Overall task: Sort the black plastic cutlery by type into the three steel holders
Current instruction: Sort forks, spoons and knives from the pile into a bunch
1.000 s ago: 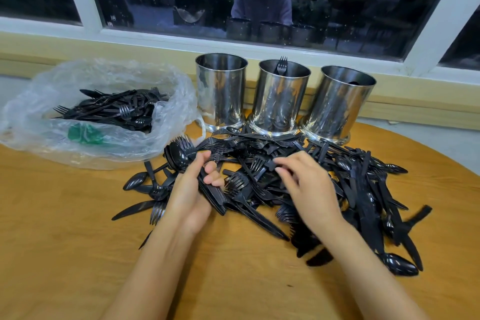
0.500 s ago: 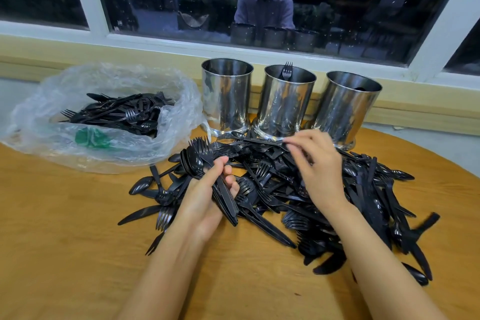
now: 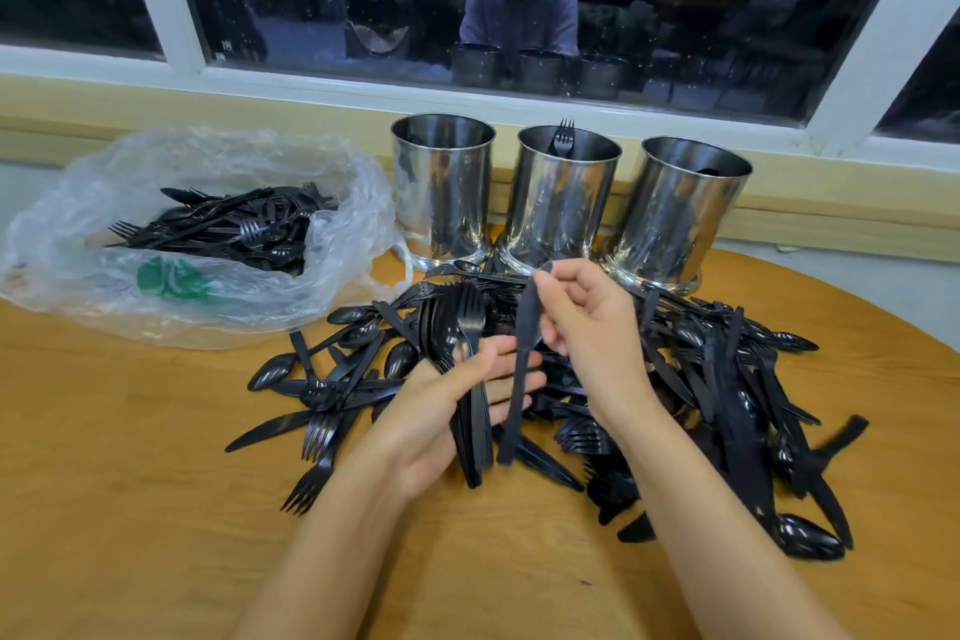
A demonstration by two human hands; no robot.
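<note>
While the left hand (image 3: pixel 436 416) lay palm-up at the near edge of the heap, its thumb pressed across a bundle of forks (image 3: pixel 469 322) and its fingers reached under it. The tines pointed away toward the holders and the handles ran back over the palm. The right hand (image 3: pixel 589 327) hung just beside it with fingers curled, the thumb and forefinger pinching the top end of a single black piece (image 3: pixel 523 359). That piece hung nearly upright and crossed in front of the left fingers, too blurred to tell its kind. Under and around both hands the pile of black cutlery (image 3: pixel 727 379) spread over the wooden table (image 3: pixel 130 483), a mix of forks, spoons and knives, mostly to the right. Behind it, against the window sill, three steel holders stood upright in a row, close together. The left holder (image 3: pixel 441 192) showed nothing above its rim. The middle holder (image 3: pixel 566 203) had one fork (image 3: pixel 563 138) standing in it, tines up. The right holder (image 3: pixel 675 213) had something dark inside that I could not make out. To the left of the holders, a clear plastic bag (image 3: pixel 332 224) lay open on the table with more cutlery (image 3: pixel 228 229) inside and a green patch (image 3: pixel 171 278) showing through the plastic.
</note>
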